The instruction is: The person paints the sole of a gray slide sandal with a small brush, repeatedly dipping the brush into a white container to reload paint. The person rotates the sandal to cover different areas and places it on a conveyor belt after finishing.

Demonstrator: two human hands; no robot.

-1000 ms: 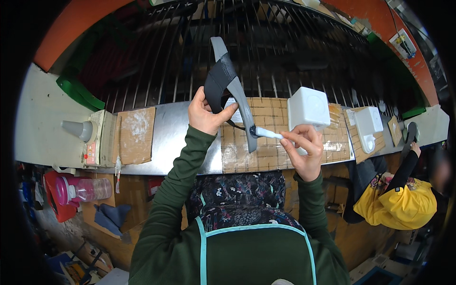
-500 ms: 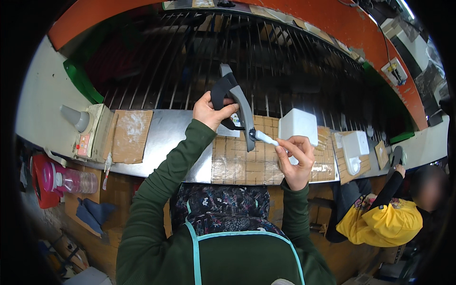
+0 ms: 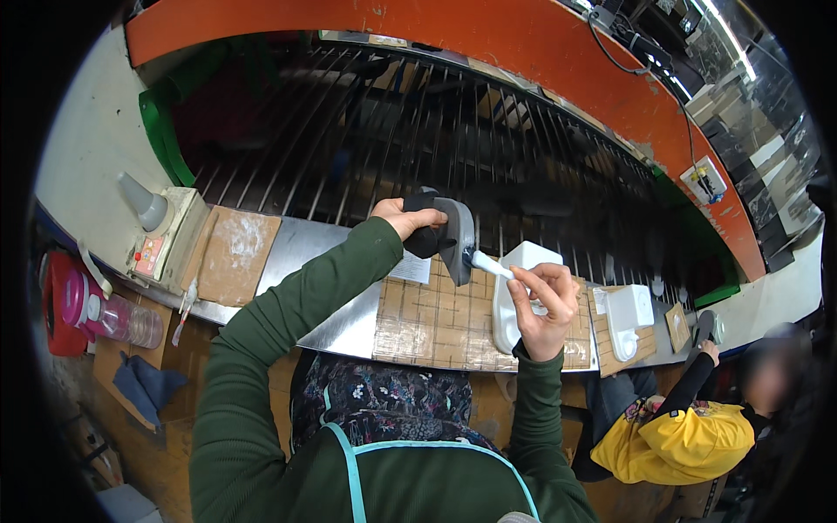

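Observation:
My left hand [image 3: 401, 218] is closed around a sandal with a grey sole [image 3: 458, 240] and a black strap [image 3: 422, 242], held on edge above the bench. Between the fingers and thumb of my right hand [image 3: 549, 309] is a white-handled brush [image 3: 492, 265]. Its dark tip touches the sole's edge near the lower end. Partly behind my right hand stands a white plastic container [image 3: 504, 319] on a cardboard mat marked with a grid [image 3: 427, 322]. A white printed paper [image 3: 411, 268] lies below my left hand.
Beyond the metal bench edge [image 3: 340, 324] runs a rack of metal rods [image 3: 305, 174] beneath an orange beam [image 3: 392, 19]. At left are a box with a grey cone [image 3: 161, 235], stained cardboard [image 3: 240, 253] and a pink-lidded bottle [image 3: 126, 321]. A co-worker in yellow [image 3: 671, 440] sits at right, beside another white container [image 3: 628, 321].
The sandal has turned in my left hand, its upper end swinging down and its sole now more toward my right. The brush tip stays at its edge. The whole view has shifted and tilted.

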